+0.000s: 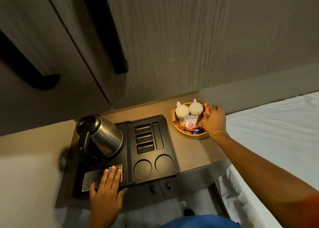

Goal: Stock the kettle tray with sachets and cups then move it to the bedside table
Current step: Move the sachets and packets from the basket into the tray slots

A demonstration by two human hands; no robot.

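Note:
A black kettle tray [174, 152] lies on the wooden table, with a steel kettle [101, 138] on its left half and bare sachet slots and two round cup wells on its right. My left hand [107, 191] rests flat on the tray's perforated metal grille [91, 177]. To the right stands a round wicker basket [188, 134] holding two white cups [182, 111] turned upside down, a white tea sachet [189, 121] and coloured sachets. My right hand [214, 119] is at the basket's right rim, fingers closed on red-orange sachets [206, 107].
The wooden table [195, 152] stands against a grey wood-grain wall. A bed with white sheets [276, 124] borders the table on the right. Cabinet doors with long black handles [110, 38] hang at upper left. Small drawer knobs [168, 184] sit under the table's front edge.

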